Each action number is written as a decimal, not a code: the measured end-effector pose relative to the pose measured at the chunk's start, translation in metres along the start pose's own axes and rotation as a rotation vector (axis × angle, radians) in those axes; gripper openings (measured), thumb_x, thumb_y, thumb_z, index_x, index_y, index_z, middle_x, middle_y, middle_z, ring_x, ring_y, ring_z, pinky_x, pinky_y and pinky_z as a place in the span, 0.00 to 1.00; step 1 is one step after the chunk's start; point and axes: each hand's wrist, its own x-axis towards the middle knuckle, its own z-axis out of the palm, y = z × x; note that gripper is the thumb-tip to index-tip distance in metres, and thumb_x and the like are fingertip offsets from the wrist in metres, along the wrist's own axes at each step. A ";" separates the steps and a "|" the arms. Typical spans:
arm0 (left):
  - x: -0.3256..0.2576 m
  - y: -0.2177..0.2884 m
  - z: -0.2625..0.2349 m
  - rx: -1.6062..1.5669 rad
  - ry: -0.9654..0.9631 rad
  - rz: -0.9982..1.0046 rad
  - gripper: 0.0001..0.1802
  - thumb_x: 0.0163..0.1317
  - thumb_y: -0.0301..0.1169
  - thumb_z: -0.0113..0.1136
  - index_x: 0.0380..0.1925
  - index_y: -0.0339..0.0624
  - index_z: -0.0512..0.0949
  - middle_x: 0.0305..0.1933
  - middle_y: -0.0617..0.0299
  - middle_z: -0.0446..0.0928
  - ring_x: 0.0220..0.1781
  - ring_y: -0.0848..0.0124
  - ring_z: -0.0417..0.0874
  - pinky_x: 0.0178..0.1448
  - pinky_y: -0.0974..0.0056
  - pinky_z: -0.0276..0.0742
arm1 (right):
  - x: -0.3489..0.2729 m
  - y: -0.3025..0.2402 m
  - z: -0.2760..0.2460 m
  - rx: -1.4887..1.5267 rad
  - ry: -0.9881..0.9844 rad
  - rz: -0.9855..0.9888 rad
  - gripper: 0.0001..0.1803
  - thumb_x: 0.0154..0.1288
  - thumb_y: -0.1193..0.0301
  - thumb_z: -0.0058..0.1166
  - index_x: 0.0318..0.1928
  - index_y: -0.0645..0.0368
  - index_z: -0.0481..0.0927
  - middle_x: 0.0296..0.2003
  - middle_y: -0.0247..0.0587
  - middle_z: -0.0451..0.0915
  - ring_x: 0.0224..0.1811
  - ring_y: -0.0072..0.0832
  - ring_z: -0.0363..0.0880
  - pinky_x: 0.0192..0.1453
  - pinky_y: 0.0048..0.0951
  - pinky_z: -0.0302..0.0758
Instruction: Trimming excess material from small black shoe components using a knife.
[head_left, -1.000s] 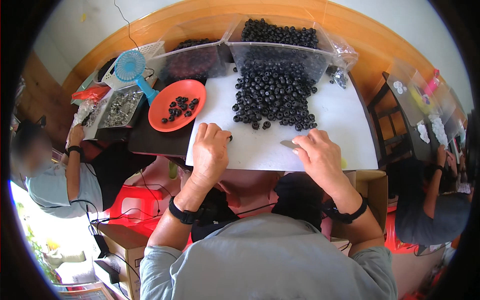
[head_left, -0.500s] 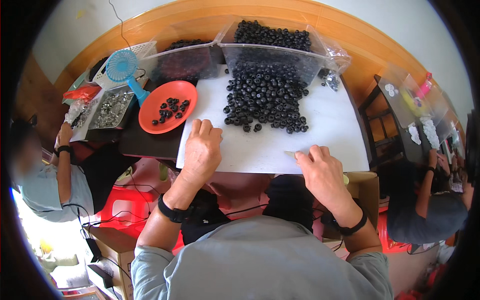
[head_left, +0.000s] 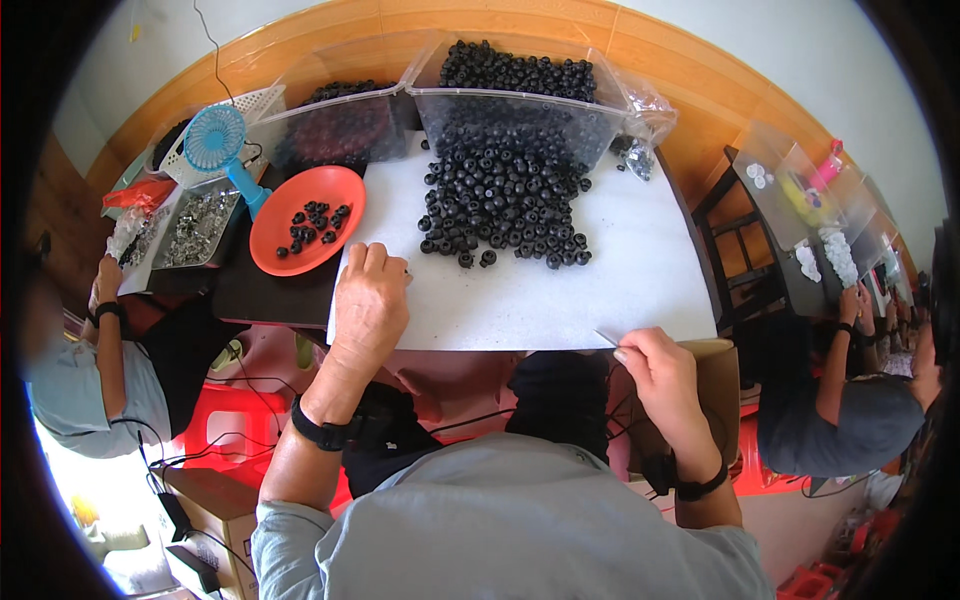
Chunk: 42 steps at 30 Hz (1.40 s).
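My left hand (head_left: 372,300) rests at the left part of the white sheet (head_left: 640,250), its fingers curled together. A small dark spot shows at its fingertips, but what it holds is mostly hidden. Near the sheet's front edge, my right hand (head_left: 655,370) pinches a thin pointed metal tool (head_left: 606,338) whose tip points up and left. Beyond both hands lies a heap of round black beads (head_left: 505,200) with holes. To the left of my left hand, an orange-red plate (head_left: 335,245) carries several black pieces (head_left: 318,215).
Clear plastic bins (head_left: 520,110) of black beads stand at the back. A blue fan (head_left: 215,140) and a tray of shiny metal bits (head_left: 200,228) are on the left. A cardboard box (head_left: 715,385) stands below the table's right front. Co-workers sit on both sides.
My right hand has drawn back toward the table's front edge with the pointed tool. My left hand stays closed near the same place. The whole view has shifted slightly.
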 end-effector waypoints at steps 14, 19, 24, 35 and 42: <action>0.005 0.031 -0.012 -1.088 -0.069 -0.510 0.10 0.69 0.20 0.63 0.49 0.34 0.86 0.39 0.66 0.79 0.41 0.77 0.78 0.45 0.70 0.76 | -0.019 0.006 -0.002 0.258 0.005 0.288 0.06 0.66 0.76 0.66 0.40 0.65 0.83 0.26 0.32 0.81 0.30 0.16 0.76 0.36 0.23 0.72; 0.001 0.024 -0.002 -1.529 -0.111 -0.624 0.12 0.69 0.16 0.61 0.51 0.31 0.85 0.42 0.59 0.82 0.41 0.73 0.80 0.43 0.68 0.78 | -0.011 0.004 -0.011 0.461 -0.147 0.331 0.07 0.65 0.75 0.68 0.41 0.64 0.84 0.27 0.34 0.83 0.27 0.18 0.76 0.33 0.24 0.71; 0.002 0.036 0.009 -1.738 -0.112 -0.624 0.13 0.70 0.17 0.61 0.52 0.31 0.84 0.45 0.55 0.84 0.42 0.68 0.82 0.43 0.65 0.79 | 0.045 -0.029 -0.001 0.478 -0.131 0.124 0.08 0.68 0.72 0.67 0.42 0.63 0.84 0.27 0.37 0.83 0.26 0.20 0.77 0.31 0.26 0.71; -0.004 0.035 0.015 -1.831 -0.089 -0.634 0.14 0.72 0.22 0.62 0.56 0.31 0.83 0.47 0.54 0.84 0.44 0.66 0.83 0.44 0.63 0.79 | 0.116 -0.041 0.095 0.193 0.179 -0.438 0.11 0.65 0.63 0.69 0.31 0.53 0.80 0.26 0.35 0.82 0.28 0.36 0.83 0.31 0.39 0.77; -0.003 0.035 0.016 -1.889 -0.065 -0.622 0.14 0.73 0.24 0.62 0.56 0.32 0.83 0.46 0.55 0.81 0.46 0.66 0.81 0.44 0.63 0.78 | 0.120 -0.040 0.102 0.249 0.209 -0.409 0.10 0.64 0.64 0.70 0.32 0.53 0.82 0.24 0.36 0.83 0.26 0.37 0.83 0.30 0.38 0.77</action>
